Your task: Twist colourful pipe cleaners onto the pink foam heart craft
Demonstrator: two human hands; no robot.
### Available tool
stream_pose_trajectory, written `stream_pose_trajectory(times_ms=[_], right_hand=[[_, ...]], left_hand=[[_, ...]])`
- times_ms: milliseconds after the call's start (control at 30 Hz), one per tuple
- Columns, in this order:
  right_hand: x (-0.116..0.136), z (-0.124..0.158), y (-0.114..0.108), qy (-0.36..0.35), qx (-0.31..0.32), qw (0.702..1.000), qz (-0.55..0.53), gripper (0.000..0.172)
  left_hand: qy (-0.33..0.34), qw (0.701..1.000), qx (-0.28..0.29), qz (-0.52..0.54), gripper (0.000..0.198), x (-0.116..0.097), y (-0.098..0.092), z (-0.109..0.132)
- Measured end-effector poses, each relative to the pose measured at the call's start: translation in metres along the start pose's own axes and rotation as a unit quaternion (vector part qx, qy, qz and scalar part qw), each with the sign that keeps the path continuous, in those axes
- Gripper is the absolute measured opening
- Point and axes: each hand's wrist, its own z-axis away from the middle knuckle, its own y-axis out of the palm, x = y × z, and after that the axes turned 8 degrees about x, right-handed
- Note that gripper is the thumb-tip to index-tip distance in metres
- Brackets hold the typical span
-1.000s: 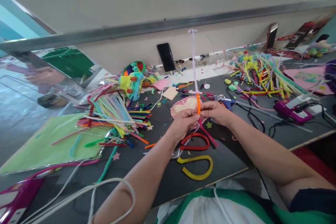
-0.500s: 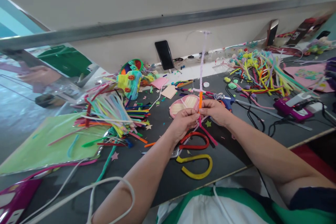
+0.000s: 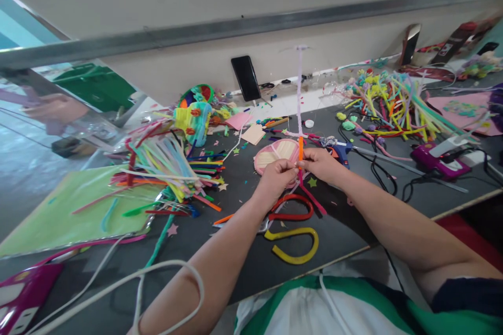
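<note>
My left hand [image 3: 280,177] and my right hand [image 3: 321,165] meet over the table, fingertips pinched on an orange pipe cleaner [image 3: 301,146]. Above it rises a long pale purple pipe cleaner [image 3: 299,91], and a pink pipe cleaner [image 3: 312,196] slants down below my fingers. How these pieces join is hidden by my fingertips. Just behind my left hand lies a round pink-rimmed piece with cream stripes [image 3: 283,151]. Under my wrists rest scissors with one red handle [image 3: 293,207] and one yellow handle [image 3: 310,233].
A heap of colourful pipe cleaners [image 3: 161,162] lies left on green plastic-covered paper [image 3: 70,209]; another bundle [image 3: 396,104] is at right. A phone [image 3: 246,78] leans on the partition. A blue glue gun [image 3: 341,153], purple power strip [image 3: 440,162] and cables lie right. A white cable [image 3: 157,269] crosses my left forearm.
Both hands keep their pinch on the orange pipe cleaner with very little movement. The tall purple piece's top has swayed slightly to the left.
</note>
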Motion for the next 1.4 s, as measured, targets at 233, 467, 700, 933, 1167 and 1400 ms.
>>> stream_pose_trajectory(times_ms=[233,467,700,933,1167,1400], right_hand=[[0.005,0.000,0.000,-0.002,-0.037,0.999,0.034,0.012],[0.007,0.000,0.000,0.006,-0.053,0.995,0.085,0.012],[0.012,0.003,0.005,0.027,-0.081,0.989,0.118,0.019],[0.010,0.003,0.000,0.009,-0.017,0.990,-0.141,0.023],[0.007,0.006,-0.008,-0.042,0.125,0.914,-0.385,0.029],[0.009,0.007,-0.005,-0.046,0.103,0.911,-0.398,0.023]], left_hand=[[0.012,1.000,0.000,-0.002,0.015,-0.001,-0.001,0.000],[-0.004,0.989,-0.057,-0.140,0.022,-0.001,-0.001,0.001],[0.138,0.891,-0.103,-0.420,0.016,0.002,0.001,0.004],[0.113,0.941,-0.072,-0.310,0.018,-0.014,0.003,0.009],[0.033,0.998,0.040,0.030,0.024,-0.017,0.001,0.008],[-0.007,0.994,0.073,0.083,0.026,-0.016,0.004,0.011]])
